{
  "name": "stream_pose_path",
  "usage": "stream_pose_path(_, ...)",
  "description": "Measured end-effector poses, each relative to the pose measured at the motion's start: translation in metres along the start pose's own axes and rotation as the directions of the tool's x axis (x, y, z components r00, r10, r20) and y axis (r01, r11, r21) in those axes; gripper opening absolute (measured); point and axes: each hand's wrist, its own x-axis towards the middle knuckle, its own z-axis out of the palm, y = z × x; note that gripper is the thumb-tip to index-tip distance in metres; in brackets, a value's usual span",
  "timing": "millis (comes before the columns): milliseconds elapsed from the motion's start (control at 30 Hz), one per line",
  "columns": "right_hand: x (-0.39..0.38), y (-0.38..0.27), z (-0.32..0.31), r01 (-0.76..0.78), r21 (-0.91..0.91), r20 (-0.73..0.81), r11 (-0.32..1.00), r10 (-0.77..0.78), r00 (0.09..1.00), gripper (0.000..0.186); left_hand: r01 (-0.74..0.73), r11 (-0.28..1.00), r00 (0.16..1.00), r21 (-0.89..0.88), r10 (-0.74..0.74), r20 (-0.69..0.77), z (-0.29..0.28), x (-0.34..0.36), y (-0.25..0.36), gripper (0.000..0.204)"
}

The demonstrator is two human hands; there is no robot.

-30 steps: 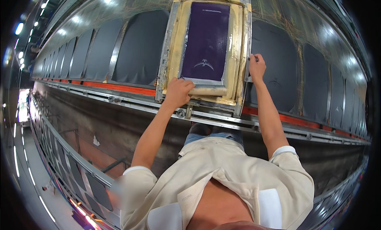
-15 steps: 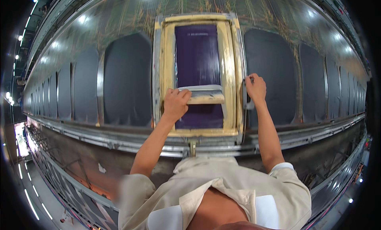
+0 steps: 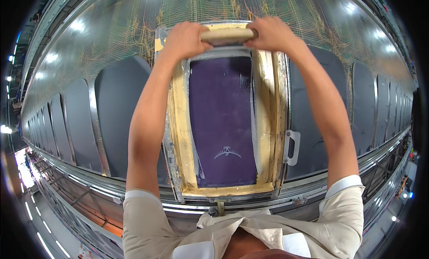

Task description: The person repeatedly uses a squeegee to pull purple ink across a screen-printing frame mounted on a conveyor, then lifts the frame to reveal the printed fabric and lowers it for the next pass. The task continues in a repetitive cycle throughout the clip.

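Observation:
A screen-printing frame [image 3: 264, 107] with yellow-taped inner borders lies across the long table in front of me. Its dark purple mesh [image 3: 221, 102] shows a small pale curved emblem near the close end. At the far end of the frame is a squeegee [image 3: 229, 34] with a pale wooden grip. My left hand [image 3: 185, 39] is closed around the squeegee's left end, and my right hand [image 3: 273, 33] grips its right end. Between the hands the middle of the grip shows; the blade is mostly hidden. A white handle [image 3: 292, 147] on the frame's right side is free of my hands.
Dark grey fabric panels [image 3: 123, 111] lie in a row along the table on both sides of the frame. Metal rails [image 3: 187, 208] run along the near table edge. Behind the frame, the table surface [image 3: 210, 9] is streaked with coloured lines.
The squeegee has moved from mid-frame to the far end. My right hand has let go of the frame's side handle and taken hold of the squeegee beside my left.

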Motion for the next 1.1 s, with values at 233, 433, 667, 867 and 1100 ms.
stream_pose_path(233, 0.033, 0.01, 0.029, -0.055, 0.065, 0.057, 0.996, 0.051, 0.997, 0.035, 0.023, 0.997, 0.999, 0.08, -0.026, 0.038, 0.011, 0.025, -0.012, 0.043)
stream_pose_path(433, -0.012, -0.021, 0.046, -0.072, 0.072, 0.061, 0.995, 0.068, 0.996, 0.032, 0.027, 0.99, 0.996, 0.138, -0.015, -0.087, 0.026, -0.034, 0.008, 0.036)
stream_pose_path(667, -0.167, -0.107, 0.073, 0.005, 0.028, 0.054, 1.0, -0.007, 0.999, 0.025, -0.021, 0.999, 0.999, 0.031, 0.02, 0.025, 0.053, -0.196, 0.078, 0.028)
stream_pose_path(867, -0.31, -0.191, 0.099, 0.044, 0.085, 0.017, 0.995, -0.045, 0.999, 0.019, -0.091, 0.996, 0.994, 0.01, 0.092, -0.053, 0.093, -0.351, 0.138, 0.023)
stream_pose_path(1100, -0.293, -0.182, 0.082, 0.024, 0.131, 0.163, 0.991, -0.045, 0.986, 0.02, -0.064, 0.998, 0.996, -0.017, 0.065, 0.068, 0.077, -0.335, 0.133, 0.022)
